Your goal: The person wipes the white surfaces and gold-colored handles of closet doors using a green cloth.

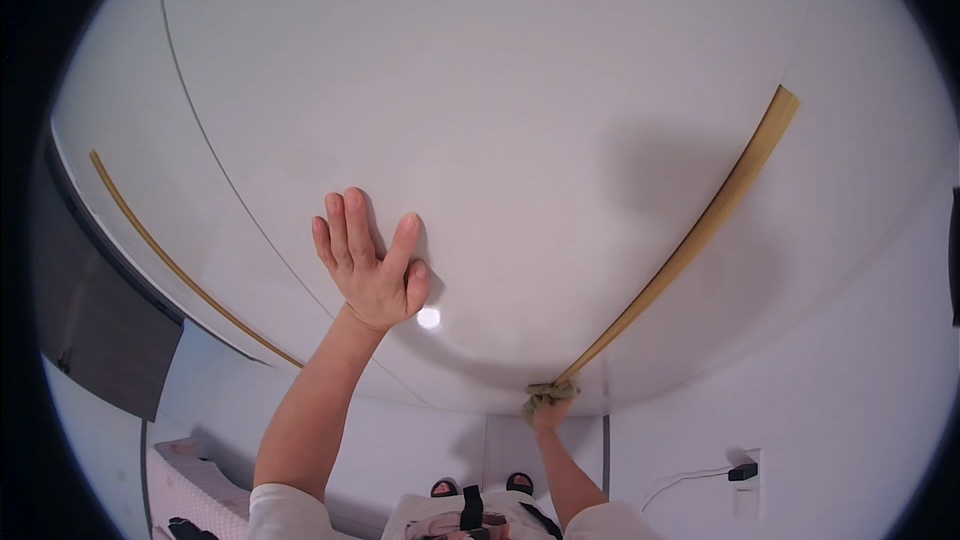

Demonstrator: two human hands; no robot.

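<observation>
A glossy white panel [510,127], probably a cabinet or wardrobe door, fills the middle of the head view. My left hand [371,270] rests against it with the palm down and fingers spread, holding nothing. Low on the right, my right hand [553,414] grips a crumpled olive-green cloth [553,391]. That cloth is at the lower end of a long gold-coloured handle strip [675,264], which runs up the panel to the right. Some of the right fingers are hidden by the cloth.
Left of a thin panel seam [217,157] runs a second gold strip [172,267]. A dark grey panel [112,307] stands at far left. Below it is a pink quilted surface [176,465]. A black plug [742,472] with a cord sits in a wall socket at lower right.
</observation>
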